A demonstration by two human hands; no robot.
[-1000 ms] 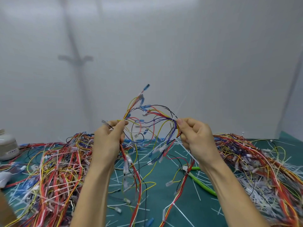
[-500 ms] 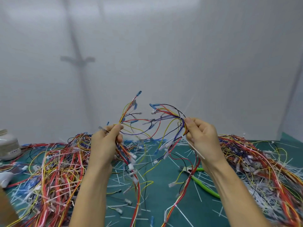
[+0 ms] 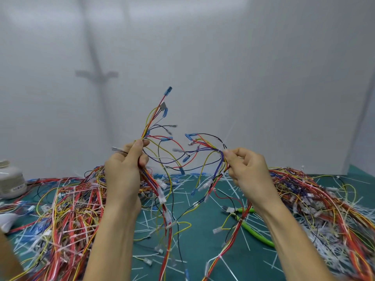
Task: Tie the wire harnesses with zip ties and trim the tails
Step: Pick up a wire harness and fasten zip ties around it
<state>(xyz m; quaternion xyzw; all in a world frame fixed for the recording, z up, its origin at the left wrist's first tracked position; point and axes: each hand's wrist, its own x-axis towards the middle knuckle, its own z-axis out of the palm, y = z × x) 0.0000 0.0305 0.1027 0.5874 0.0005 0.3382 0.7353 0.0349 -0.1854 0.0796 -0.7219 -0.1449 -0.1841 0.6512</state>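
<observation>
The left hand [image 3: 123,175] has its fingers curled round one branch of the wire harness [image 3: 182,157], thumb pressed on top, with the blue-tipped leads fanning up out of the fist. The right hand [image 3: 248,171] pinches the other branch between thumb and fingertips [image 3: 226,153], right where the purple and yellow wires bunch together. Between the two grips the loose wires sag in a messy loop, and the rest of the harness hangs down from both hands to the green mat [image 3: 200,246].

There's a faint pale streak rising just above the right pinch that could be a zip tie [image 3: 230,131], but it's too blurry to call.

Looks like the bundling stage. To do it well, the person probably wants to draw the stray leads in tight and parallel at the pinch point before cinching anything, otherwise a loop gets trapped outside the tie.

Below and a bit inward of the right wrist lie the green-handled cutters [image 3: 255,233], close enough to grab for trimming. Cut white tails [image 3: 233,191] litter the mat under both hands. Outward of the left grip sits one heap of harnesses [image 3: 67,209], outward of the right grip another heap [image 3: 324,199].
</observation>
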